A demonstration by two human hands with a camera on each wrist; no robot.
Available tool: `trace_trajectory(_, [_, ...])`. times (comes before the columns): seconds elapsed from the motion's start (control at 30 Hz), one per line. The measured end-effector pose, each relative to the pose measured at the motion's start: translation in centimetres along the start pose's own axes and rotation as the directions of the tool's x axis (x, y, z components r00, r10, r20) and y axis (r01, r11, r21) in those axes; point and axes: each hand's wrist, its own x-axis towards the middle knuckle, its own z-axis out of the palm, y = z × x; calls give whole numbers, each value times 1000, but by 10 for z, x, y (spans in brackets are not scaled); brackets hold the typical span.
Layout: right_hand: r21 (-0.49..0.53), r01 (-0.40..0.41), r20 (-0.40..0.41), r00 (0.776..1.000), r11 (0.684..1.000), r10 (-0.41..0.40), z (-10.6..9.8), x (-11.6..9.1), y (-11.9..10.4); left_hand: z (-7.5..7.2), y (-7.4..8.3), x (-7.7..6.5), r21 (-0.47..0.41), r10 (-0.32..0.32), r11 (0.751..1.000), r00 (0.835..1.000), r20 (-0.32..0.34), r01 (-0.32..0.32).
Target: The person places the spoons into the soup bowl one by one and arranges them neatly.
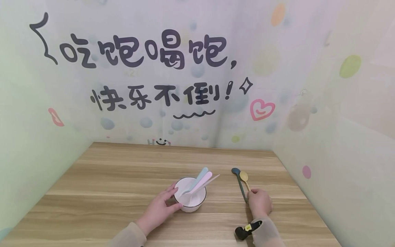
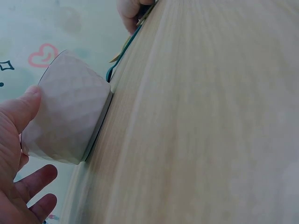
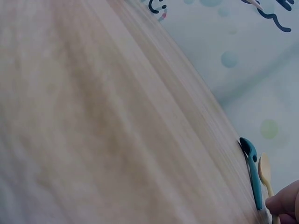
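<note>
My left hand (image 1: 160, 206) grips the left side of a white bowl (image 1: 192, 208) with a dark rim, thumb near the front. In the left wrist view the bowl (image 2: 70, 112) shows a faceted outer wall, and some fingers are off it. Inside the bowl lean a light blue spoon (image 1: 201, 174), a pink spoon (image 1: 206, 177) and a whitish one (image 1: 213, 179). To the right, my right hand (image 1: 260, 203) pinches the handle of a yellow spoon (image 1: 244, 176). Just left of that lies a dark teal spoon (image 1: 240, 185), also seen beside it in the right wrist view.
The wood-grain table (image 1: 92, 195) meets a printed back wall (image 1: 160, 127) with large black lettering. Pale side walls stand at left and right. A black strap with a small device (image 1: 247, 230) sits on my right wrist.
</note>
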Motion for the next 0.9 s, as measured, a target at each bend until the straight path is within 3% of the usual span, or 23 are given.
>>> trace_trajectory(0.67, [84, -20, 6, 1000, 996, 20, -11, 3, -3, 0, -2, 1, 5, -4, 1000, 1000, 8, 4])
trace_trajectory(0.9, [76, 23, 0, 1000, 997, -23, -19, 5, -11, 0, -2, 0, 3, 0, 1000, 1000, 6, 0])
